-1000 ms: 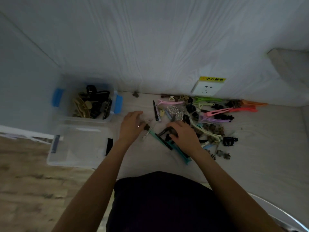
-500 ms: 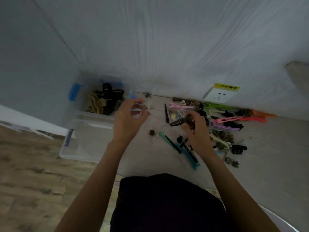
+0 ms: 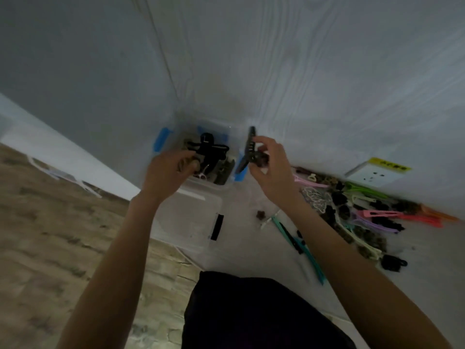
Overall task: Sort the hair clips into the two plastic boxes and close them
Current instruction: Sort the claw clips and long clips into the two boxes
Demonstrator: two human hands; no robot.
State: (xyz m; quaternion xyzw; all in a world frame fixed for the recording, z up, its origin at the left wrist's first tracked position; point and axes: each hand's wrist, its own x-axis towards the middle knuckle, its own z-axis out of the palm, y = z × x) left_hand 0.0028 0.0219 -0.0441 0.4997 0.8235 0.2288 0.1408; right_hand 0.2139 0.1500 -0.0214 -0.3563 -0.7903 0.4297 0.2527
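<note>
Black and toothed, a long hair clip (image 3: 249, 149) stands pinched in the right hand's (image 3: 270, 170) fingers (image 3: 261, 142), while the left hand's (image 3: 168, 170) curl over the far box (image 3: 161, 139), grip unclear.

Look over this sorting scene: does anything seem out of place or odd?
Nothing looks damaged. The pile of hair clips lies loose on the floor, unsorted. One small dark clip sits apart from the pile, near the empty near box, while the far box already holds clips.

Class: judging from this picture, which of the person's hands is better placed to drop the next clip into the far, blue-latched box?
Probably the right hand: it grips a long black claw clip beside the clear blue-latched plastic box. The left hand is over that box; any clip in it is unclear.
</note>
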